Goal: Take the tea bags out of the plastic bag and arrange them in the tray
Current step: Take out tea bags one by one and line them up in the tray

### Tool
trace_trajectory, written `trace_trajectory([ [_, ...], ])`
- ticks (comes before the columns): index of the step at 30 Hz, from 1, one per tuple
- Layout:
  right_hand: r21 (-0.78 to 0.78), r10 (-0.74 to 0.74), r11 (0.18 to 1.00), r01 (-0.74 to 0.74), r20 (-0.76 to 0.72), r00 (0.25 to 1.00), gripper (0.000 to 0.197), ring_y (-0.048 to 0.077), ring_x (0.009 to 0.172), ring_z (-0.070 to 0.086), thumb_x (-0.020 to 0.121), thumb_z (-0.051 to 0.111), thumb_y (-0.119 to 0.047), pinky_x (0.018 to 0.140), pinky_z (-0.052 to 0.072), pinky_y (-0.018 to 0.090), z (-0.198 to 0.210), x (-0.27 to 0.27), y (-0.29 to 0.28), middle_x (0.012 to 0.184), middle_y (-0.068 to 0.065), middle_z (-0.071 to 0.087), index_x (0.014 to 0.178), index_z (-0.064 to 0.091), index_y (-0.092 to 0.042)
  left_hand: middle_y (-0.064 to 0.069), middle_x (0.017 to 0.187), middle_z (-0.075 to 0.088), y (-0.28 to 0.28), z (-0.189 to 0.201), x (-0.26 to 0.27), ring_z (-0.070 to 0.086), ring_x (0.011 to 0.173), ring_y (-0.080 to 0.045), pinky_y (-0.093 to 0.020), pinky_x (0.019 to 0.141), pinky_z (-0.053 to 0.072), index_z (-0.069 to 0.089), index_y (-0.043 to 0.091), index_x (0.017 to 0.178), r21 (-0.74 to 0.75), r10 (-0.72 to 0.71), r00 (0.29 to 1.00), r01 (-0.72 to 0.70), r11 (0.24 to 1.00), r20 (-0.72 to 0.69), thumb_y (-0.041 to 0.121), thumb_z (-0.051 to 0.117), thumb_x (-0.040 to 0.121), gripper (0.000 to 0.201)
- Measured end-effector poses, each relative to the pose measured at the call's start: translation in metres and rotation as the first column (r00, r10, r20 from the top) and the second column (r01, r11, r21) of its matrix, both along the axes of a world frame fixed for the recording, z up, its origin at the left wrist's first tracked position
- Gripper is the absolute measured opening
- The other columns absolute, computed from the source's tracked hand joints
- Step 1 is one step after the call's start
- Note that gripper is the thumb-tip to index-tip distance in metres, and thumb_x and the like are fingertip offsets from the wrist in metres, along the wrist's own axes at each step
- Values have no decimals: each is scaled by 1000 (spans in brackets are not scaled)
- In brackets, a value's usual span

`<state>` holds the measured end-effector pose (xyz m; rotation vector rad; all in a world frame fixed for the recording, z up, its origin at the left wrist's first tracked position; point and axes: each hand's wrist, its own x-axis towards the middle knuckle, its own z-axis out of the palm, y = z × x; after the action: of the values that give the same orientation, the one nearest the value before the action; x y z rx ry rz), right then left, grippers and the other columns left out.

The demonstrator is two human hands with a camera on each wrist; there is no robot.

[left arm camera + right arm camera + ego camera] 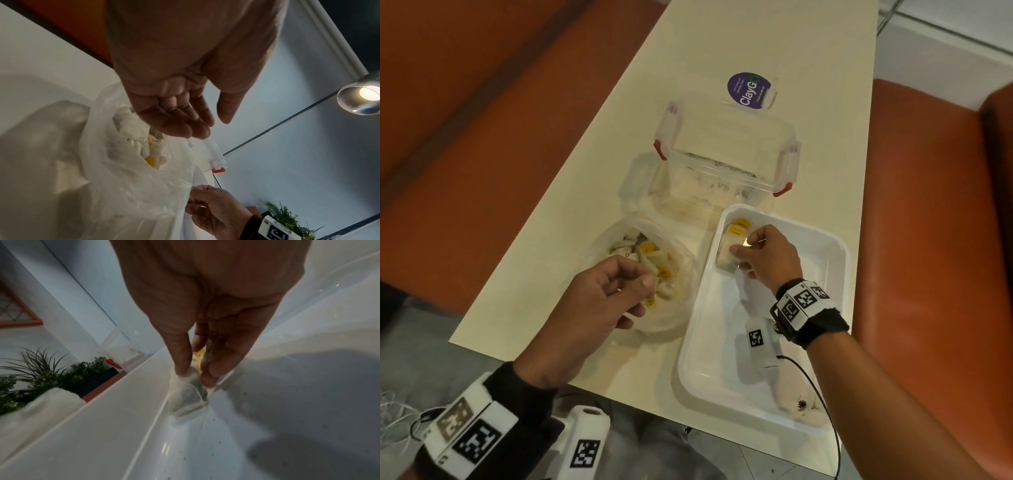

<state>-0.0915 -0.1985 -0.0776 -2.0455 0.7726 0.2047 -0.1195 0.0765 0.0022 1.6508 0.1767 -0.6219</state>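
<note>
A clear plastic bag [613, 236] lies open on the cream table, with several tea bags [647, 253] with yellow tags inside. My left hand [647, 284] hovers over the bag's mouth; in the left wrist view its fingers [185, 126] curl loosely above the tea bags [139, 134] and hold nothing. The white tray [722, 377] stands to the right. My right hand [739, 250] pinches a tea bag [726, 255] in the tray's far left corner, beside other yellow-tagged tea bags [739, 226]. In the right wrist view, thumb and fingers [183, 363] pinch that tea bag [187, 399] against the tray wall.
A clear lidded container [726, 154] with red clips stands just behind the tray and bag. A purple sticker [748, 90] lies farther back. Orange seats [482, 137] flank the narrow table. A brown stain [803, 405] marks the tray's near right corner.
</note>
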Motion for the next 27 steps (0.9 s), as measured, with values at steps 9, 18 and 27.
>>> trace_trajectory([
  [9,41,15,999,-11,-101,995,43,17,57,67,71,87,-27,73,63,45,1,-17,8,74,3,72,89,48,-19,-9,89,74,8,4,6,65,70,-14,-33,65,51,70,18,94,22,23,998,-24,999,50,22,67,90,7],
  [18,6,-3,1000,3,-89,996,40,17,58,69,72,84,-33,76,61,47,9,-16,18,71,0,72,88,49,-21,25,112,63,29,-23,11,57,93,-5,-22,62,43,68,46,111,768,-672,689,265,583,272,32,57,95,24],
  [27,-391,740,573,-720,-132,660,37,9,80,54,87,62,-58,64,50,35,76,-66,75,91,-13,52,121,54,-47,13,101,65,26,-46,0,55,90,-19,-33,66,42,69,39,94,785,-797,549,367,500,251,31,33,81,39],
])
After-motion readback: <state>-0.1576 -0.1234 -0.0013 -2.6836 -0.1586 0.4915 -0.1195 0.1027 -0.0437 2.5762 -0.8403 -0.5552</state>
